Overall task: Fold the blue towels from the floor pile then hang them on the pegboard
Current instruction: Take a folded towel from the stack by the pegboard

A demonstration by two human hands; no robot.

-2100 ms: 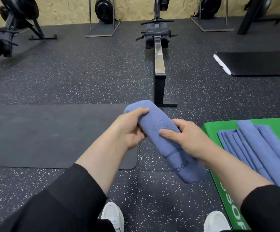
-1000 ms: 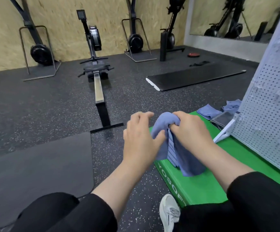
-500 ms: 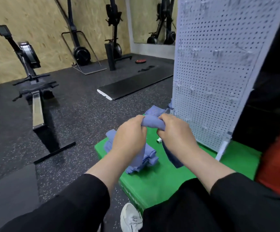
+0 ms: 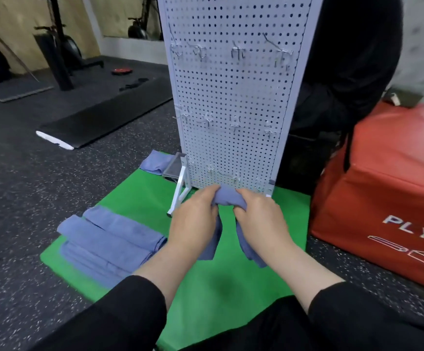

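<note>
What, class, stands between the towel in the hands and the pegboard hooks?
Nothing visible does. Both hands, left and right, grip the towel right in front of the pegboard, level with its bottom hooks. The hooks in view are bare.

Blue towels and a white pegboard on a green mat.
Folded blue towel (image 4: 228, 200); blue towel stack (image 4: 109, 239); white pegboard (image 4: 233, 97) dotted with dark holes; green mat (image 4: 142, 196); black white-speckled floor (image 4: 28, 173); red box (image 4: 383, 186) with white lettering.
</note>
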